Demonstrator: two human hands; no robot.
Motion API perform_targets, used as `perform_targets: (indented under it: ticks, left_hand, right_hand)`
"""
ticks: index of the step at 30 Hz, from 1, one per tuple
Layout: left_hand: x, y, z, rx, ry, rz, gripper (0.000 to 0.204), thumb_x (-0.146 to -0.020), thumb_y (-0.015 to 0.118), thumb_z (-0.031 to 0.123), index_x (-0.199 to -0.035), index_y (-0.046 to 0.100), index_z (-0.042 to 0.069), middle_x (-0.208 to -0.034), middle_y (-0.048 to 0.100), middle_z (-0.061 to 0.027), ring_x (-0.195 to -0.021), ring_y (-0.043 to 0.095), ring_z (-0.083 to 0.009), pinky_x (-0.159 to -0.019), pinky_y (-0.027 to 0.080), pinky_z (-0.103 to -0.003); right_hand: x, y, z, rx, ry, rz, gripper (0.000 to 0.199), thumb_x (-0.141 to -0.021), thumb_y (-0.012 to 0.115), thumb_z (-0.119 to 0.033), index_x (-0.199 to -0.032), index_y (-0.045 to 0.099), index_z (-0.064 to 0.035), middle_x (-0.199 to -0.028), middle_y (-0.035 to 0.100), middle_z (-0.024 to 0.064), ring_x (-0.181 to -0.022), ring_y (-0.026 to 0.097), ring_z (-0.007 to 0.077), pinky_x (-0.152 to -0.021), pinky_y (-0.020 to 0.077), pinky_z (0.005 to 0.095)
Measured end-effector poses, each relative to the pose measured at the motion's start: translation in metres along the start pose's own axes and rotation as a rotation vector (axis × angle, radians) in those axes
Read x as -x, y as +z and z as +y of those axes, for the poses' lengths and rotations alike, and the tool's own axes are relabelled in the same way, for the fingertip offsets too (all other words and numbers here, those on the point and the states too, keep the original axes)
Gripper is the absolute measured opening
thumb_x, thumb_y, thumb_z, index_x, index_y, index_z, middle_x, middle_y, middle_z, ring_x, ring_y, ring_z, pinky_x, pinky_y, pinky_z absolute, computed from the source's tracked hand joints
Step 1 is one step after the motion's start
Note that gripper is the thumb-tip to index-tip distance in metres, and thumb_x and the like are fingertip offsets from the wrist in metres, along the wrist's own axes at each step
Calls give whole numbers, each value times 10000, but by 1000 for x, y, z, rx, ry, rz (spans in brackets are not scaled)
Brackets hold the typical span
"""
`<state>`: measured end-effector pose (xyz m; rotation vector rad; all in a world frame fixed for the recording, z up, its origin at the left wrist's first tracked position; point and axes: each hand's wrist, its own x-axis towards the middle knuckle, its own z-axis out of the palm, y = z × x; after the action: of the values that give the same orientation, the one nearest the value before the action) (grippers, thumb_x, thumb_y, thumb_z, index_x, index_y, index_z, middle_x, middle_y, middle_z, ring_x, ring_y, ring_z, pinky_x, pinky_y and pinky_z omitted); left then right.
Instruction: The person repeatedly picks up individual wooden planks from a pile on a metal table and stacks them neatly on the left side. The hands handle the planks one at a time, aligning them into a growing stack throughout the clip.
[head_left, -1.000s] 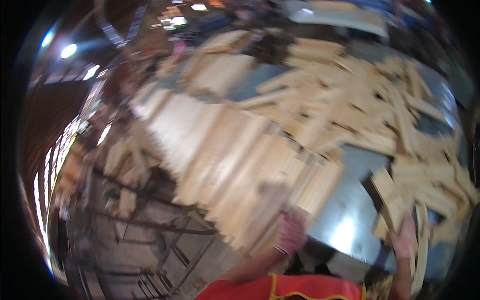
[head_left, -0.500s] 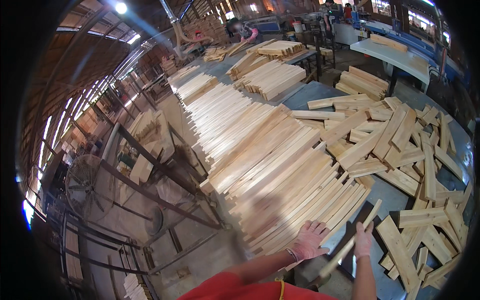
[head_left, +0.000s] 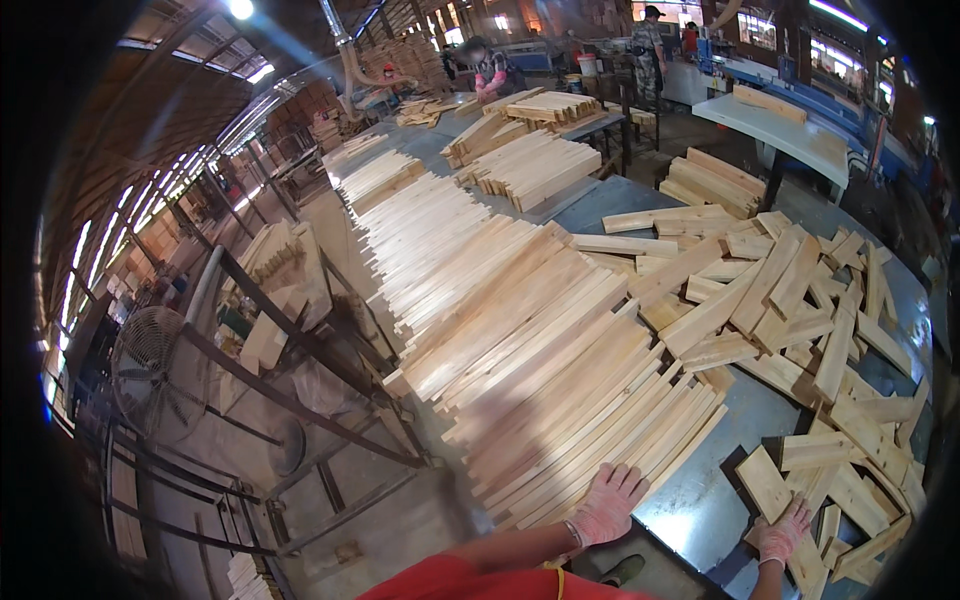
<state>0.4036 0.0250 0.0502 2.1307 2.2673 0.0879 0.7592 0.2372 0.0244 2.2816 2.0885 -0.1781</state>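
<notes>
My left hand (head_left: 608, 503), in a pinkish-white glove, lies with its fingers apart on the near ends of a long row of pale wooden slats (head_left: 560, 400). The slats lie side by side along the left part of the table. Over on the right, my right hand (head_left: 782, 532), gloved alike, lies across the middle of a short wooden board (head_left: 764, 484), its fingers curled at the board's edge. This board is in a jumbled heap of loose wooden pieces (head_left: 790, 290). The undersides of the right fingers are hidden.
Bare grey metal tabletop (head_left: 690, 512) shows between row and heap. Farther along are stacked slats (head_left: 540, 168) and boards (head_left: 712, 180). A white-topped machine table (head_left: 780, 135) stands beyond. A fan (head_left: 158, 370) and metal railing (head_left: 300, 395) are left. Another person (head_left: 490, 72) works at the far end.
My right hand no longer holds the narrow slat it had; it has moved right onto the board in the heap. My left hand stays at the row's near end, fingers still apart.
</notes>
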Motion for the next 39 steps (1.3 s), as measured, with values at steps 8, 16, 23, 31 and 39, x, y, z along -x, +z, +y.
perform_targets:
  ticks: [8, 16, 23, 31, 39]
  left_hand:
    - [0, -13, -1, -47, -1, -118, 628, -885, 586, 341, -1489, 577, 171, -1516, 530, -159, -1369, 460, -342, -1169, 295, -586]
    - [-19, -13, 4, -96, -56, -377, 715, -1010, 490, 555, -1640, 455, 216, -1737, 381, -124, -1599, 324, -382, -1290, 113, -654]
    - [-20, -12, 4, 98, -37, -267, 874, -870, 715, 615, -1600, 507, 181, -1645, 462, -194, -1541, 379, -401, -1275, 195, -633]
    - [-14, 4, 28, -24, 52, -57, 826, -761, 812, 421, -1467, 556, 77, -1448, 529, -153, -1385, 453, -383, -1205, 313, -601]
    - [-21, 5, 28, 99, 107, 61, 690, -732, 767, 273, -1375, 613, 75, -1417, 558, -146, -1320, 505, -380, -1152, 355, -613]
  right_hand:
    - [-82, -51, 2, 77, -268, -121, 1176, -651, 934, -358, -1653, 369, -113, -1553, 528, 201, -1514, 428, 424, -1269, 330, 519]
    - [9, -128, -71, -491, -307, -801, 920, -865, 826, -535, -1568, 521, -26, -1178, 742, 136, -1068, 675, 219, -986, 534, 386]
    - [54, -20, -161, -646, -172, -784, 909, -907, 558, -858, -1066, 813, 0, -1002, 776, 144, -865, 694, 258, -877, 545, 382]
    - [11, 15, -142, -1157, -134, -513, 750, -954, 686, -544, -1421, 629, 40, -1359, 707, 259, -1266, 661, 365, -1088, 490, 420]
    - [-167, 63, -129, -1675, 406, -191, 608, -893, 833, -320, -1363, 641, 13, -1067, 731, 150, -916, 727, 234, -795, 586, 373]
